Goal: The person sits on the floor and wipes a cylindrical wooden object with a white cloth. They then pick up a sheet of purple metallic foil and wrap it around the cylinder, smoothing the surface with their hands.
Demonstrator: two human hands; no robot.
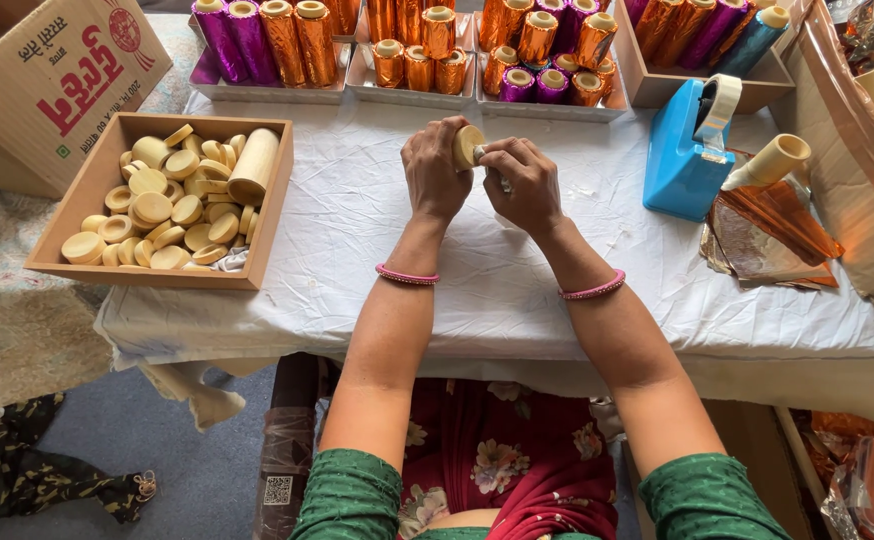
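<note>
Gripping a cream cylindrical roll (468, 146) between them, the left hand (434, 170) and right hand (523, 183) are clenched around it above the middle of the white-covered bench (357, 260). A wooden tray of cream discs (162, 200) sits to the left; a blue tape dispenser (687, 150) sits to the right, with foil-wrapped rolls (437, 50) in trays behind.
</note>
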